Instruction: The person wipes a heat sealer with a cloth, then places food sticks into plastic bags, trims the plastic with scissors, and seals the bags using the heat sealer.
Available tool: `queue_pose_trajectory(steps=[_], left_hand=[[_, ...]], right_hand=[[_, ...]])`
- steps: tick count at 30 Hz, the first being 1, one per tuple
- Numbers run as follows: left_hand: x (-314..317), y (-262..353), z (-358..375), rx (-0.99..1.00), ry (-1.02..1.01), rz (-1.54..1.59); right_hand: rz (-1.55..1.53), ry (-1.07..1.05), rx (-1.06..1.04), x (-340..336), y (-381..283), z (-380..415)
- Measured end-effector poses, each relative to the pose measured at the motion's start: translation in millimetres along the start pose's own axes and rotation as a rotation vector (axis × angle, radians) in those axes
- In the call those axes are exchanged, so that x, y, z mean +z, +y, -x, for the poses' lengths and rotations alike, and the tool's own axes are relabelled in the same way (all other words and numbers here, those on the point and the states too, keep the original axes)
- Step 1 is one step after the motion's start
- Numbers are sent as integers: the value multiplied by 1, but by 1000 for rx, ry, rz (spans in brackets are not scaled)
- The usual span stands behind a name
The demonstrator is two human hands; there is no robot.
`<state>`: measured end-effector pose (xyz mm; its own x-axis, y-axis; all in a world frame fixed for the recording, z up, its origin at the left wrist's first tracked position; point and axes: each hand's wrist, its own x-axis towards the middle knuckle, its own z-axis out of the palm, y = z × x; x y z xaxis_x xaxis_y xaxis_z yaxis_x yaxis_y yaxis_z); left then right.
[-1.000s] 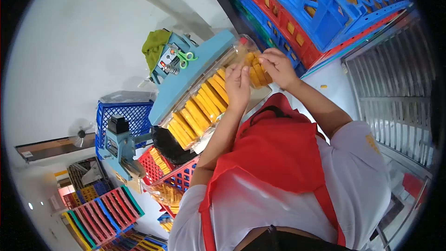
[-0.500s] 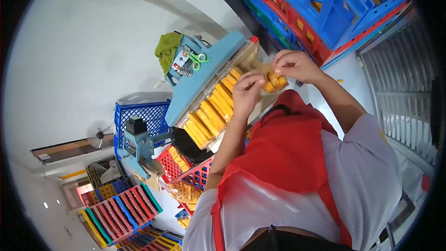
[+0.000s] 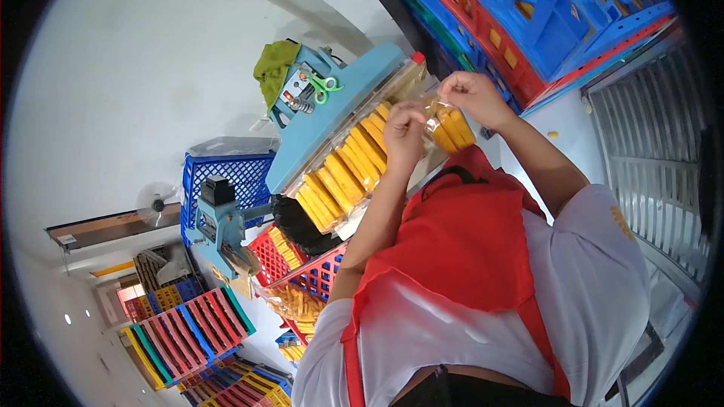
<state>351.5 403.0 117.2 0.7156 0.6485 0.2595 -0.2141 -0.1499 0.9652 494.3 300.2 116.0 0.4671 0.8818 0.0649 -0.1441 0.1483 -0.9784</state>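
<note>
Clear plastic, thin and crinkly, wraps a long row of flat yellow-orange biscuits (image 3: 343, 173) that runs away from the hands toward the lower left, lying against a blue sealing machine (image 3: 332, 117) just beyond them. In the head view, the left hand (image 3: 403, 136) is pinched shut on the near end of the bag (image 3: 441, 117), and the right hand (image 3: 471, 98), right beside it, is closed on the same loose film — the last few biscuits hang between the two. This looks like gathering the open mouth of the pack; by my judgement the next move calls for pulling the film flat and taut before it meets the sealing bar. Green scissors (image 3: 324, 87) rest on the machine past the left hand, under an olive cloth (image 3: 273, 68). Stiff lattice crates, blue and red (image 3: 543, 22), stack up behind the right hand.
</note>
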Motion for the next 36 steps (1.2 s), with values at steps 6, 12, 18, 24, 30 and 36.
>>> queue_pose_trajectory(steps=[6, 12, 18, 24, 30, 36], left_hand=[[-1, 34, -18, 167, -310, -488], [-8, 16, -33, 92, -324, -550], [4, -46, -32, -269, -37, -127], [23, -79, -30, -627, 157, 345], [19, -72, -58, -702, 138, 471], [15, -75, -47, -611, 306, 556]], right_hand=[[207, 42, -105, 4, -6, -2], [374, -168, -180, -14, 21, -23], [-254, 74, 215, -10, 64, -35], [-604, 363, 425, -9, 87, -42], [-597, 430, 410, -12, 109, -72], [-470, 340, 425, 2, 85, -86]])
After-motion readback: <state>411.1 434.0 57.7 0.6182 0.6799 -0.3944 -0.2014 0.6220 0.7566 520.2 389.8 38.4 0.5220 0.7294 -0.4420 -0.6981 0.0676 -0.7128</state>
